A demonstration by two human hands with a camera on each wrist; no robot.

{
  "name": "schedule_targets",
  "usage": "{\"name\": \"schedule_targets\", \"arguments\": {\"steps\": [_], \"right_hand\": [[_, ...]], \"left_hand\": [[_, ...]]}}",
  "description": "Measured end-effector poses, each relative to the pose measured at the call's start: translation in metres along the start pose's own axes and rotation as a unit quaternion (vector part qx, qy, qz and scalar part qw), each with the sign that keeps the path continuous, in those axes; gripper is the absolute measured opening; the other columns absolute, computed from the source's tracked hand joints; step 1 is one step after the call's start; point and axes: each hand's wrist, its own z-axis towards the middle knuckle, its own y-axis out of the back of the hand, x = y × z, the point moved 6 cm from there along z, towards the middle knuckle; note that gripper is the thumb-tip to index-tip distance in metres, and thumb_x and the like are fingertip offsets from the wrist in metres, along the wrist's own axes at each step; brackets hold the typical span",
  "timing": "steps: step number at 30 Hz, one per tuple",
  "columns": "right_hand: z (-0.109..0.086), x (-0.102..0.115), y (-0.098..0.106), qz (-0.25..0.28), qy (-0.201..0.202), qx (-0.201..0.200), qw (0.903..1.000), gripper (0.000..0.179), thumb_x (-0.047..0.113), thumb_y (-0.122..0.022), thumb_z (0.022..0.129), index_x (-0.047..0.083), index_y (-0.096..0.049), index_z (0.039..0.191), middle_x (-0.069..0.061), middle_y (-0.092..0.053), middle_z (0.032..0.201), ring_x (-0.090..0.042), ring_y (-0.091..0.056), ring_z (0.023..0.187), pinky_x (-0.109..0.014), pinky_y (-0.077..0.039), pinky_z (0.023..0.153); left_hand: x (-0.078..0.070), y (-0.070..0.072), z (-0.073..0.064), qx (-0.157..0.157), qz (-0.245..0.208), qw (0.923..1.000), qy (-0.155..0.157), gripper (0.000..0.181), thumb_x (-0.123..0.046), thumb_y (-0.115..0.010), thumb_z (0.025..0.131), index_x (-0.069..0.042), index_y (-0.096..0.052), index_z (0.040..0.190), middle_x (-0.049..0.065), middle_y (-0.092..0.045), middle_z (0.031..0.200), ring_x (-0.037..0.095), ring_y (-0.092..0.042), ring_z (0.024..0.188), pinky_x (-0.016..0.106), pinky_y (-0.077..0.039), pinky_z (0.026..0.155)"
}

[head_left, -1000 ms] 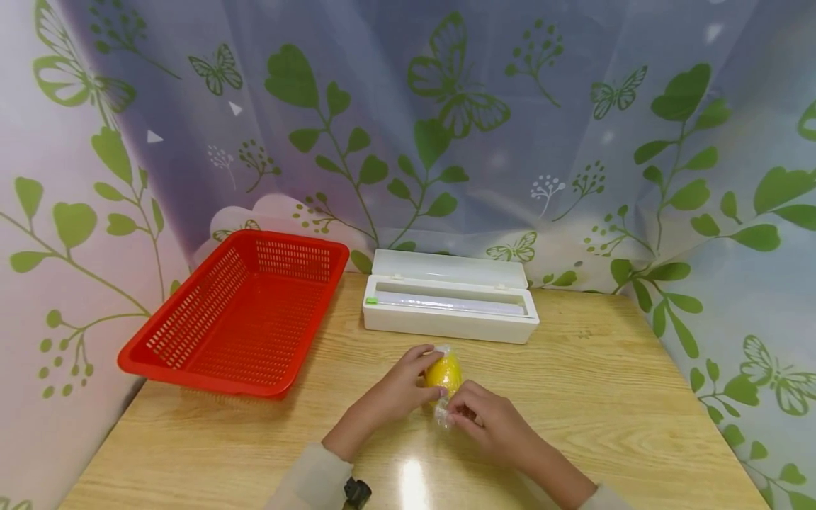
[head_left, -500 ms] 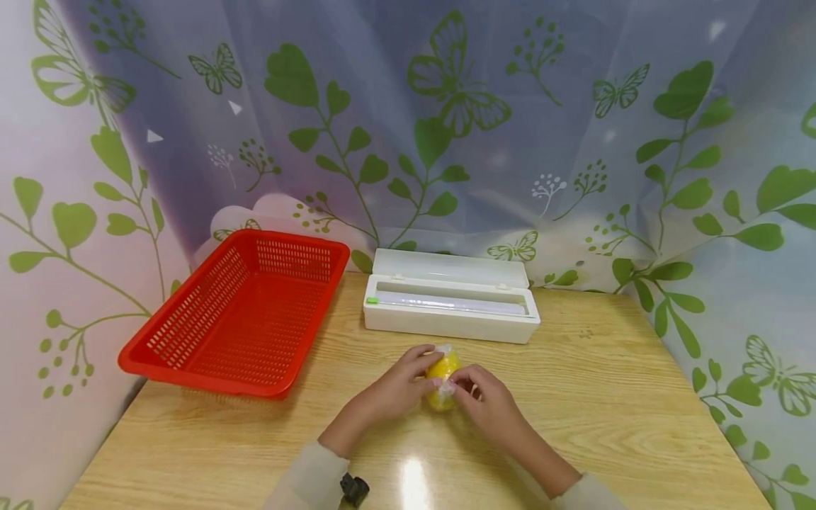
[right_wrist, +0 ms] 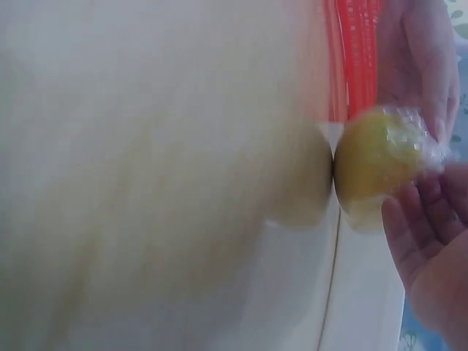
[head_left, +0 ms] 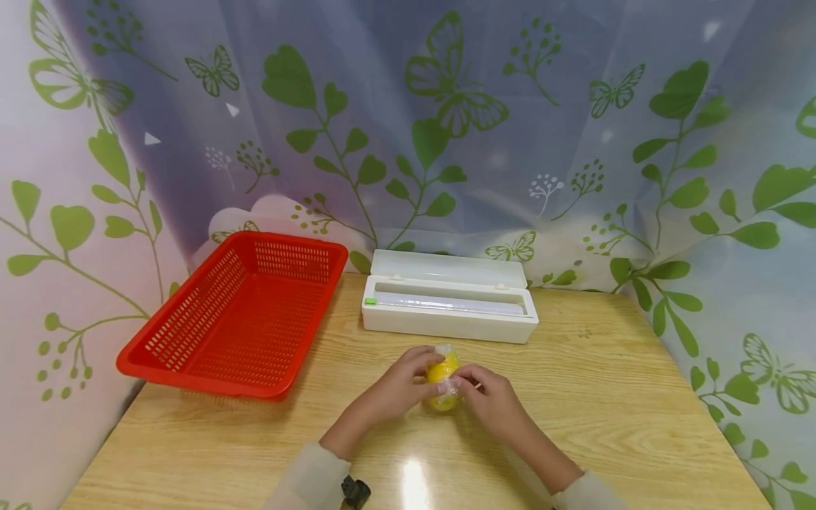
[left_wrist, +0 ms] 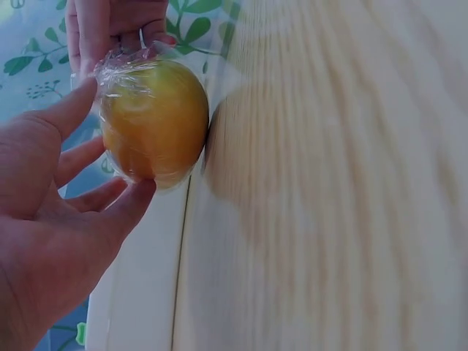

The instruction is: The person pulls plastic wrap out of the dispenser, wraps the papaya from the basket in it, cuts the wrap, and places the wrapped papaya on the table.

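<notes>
A round yellow fruit (head_left: 443,371) rests on the table, wrapped in clear cling film (left_wrist: 130,72). My left hand (head_left: 400,388) holds it from the left, thumb on the near side and fingers around the far side. With thumb and forefinger, my right hand (head_left: 489,398) pinches gathered film on top of the fruit, close beside the left thumb. The right wrist view shows the bunched film (right_wrist: 431,155) between the two hands, with the right-hand fingers (right_wrist: 417,227) along the fruit's side.
Behind the hands stands a long white box (head_left: 450,324), its lid (head_left: 449,268) raised, with a roll of cling film (head_left: 446,303) inside. A red plastic basket (head_left: 280,386) sits at the left of the wooden table (head_left: 612,397). Patterned curtains (head_left: 382,106) enclose the back and sides.
My right hand has brought the gathered film tail from the near end up and over onto the fruit. My left hand keeps its hold in nearly the same place.
</notes>
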Motion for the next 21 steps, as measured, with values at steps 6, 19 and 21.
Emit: {"name": "schedule_targets", "arguments": {"steps": [6, 19, 21], "right_hand": [[0.007, 0.002, 0.006, -0.065, 0.055, 0.015, 0.9963, 0.038, 0.035, -0.073, 0.093, 0.018, -0.066, 0.127, 0.001, -0.063, 0.119, -0.017, -0.059, 0.108, -0.037, -0.055, 0.088], [0.023, -0.009, -0.003, -0.055, 0.014, 0.108, 0.9926, 0.080, 0.054, -0.065, 0.093, 0.016, -0.036, 0.157, -0.005, -0.039, 0.160, -0.039, -0.028, 0.150, -0.067, -0.027, 0.115], [0.023, -0.010, -0.004, -0.046, 0.004, 0.109, 0.9929, 0.079, 0.054, -0.065, 0.093, 0.016, -0.037, 0.157, -0.003, -0.041, 0.159, -0.042, -0.022, 0.152, -0.071, -0.023, 0.115]], "left_hand": [[0.003, 0.000, 0.002, -0.009, -0.012, 0.9999, 0.001, 0.046, -0.036, -0.066, 0.098, -0.017, -0.058, 0.139, 0.006, -0.032, 0.160, 0.036, -0.052, 0.132, 0.036, -0.055, 0.097], [0.002, 0.003, 0.004, -0.009, -0.007, 0.9999, -0.005, 0.027, -0.038, -0.065, 0.097, -0.024, -0.066, 0.120, 0.009, -0.034, 0.162, 0.033, -0.052, 0.134, 0.045, -0.050, 0.105], [0.003, 0.004, 0.005, -0.010, -0.005, 0.9999, -0.006, 0.033, -0.036, -0.066, 0.097, -0.024, -0.064, 0.128, 0.006, -0.040, 0.160, 0.030, -0.052, 0.134, 0.044, -0.049, 0.106]]}}
